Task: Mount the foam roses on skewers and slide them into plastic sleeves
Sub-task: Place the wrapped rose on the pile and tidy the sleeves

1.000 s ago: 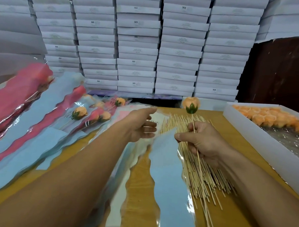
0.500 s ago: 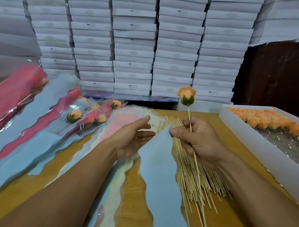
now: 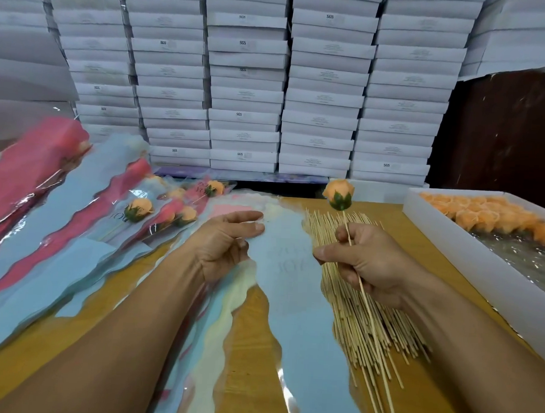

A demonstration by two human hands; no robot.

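Ahead of your left fingers (image 3: 251, 227) lies flat blue sleeve (image 3: 293, 269), passable above. Left of them, filled sleeves (image 3: 77, 222) cover the table (image 3: 252, 346). Beneath your right fingers (image 3: 328, 255) the loose skewers (image 3: 369, 329) spread. Right of them, the white box wall (image 3: 469, 255) blocks sideways travel. Beyond both, stacked boxes (image 3: 245, 96) close the far edge.
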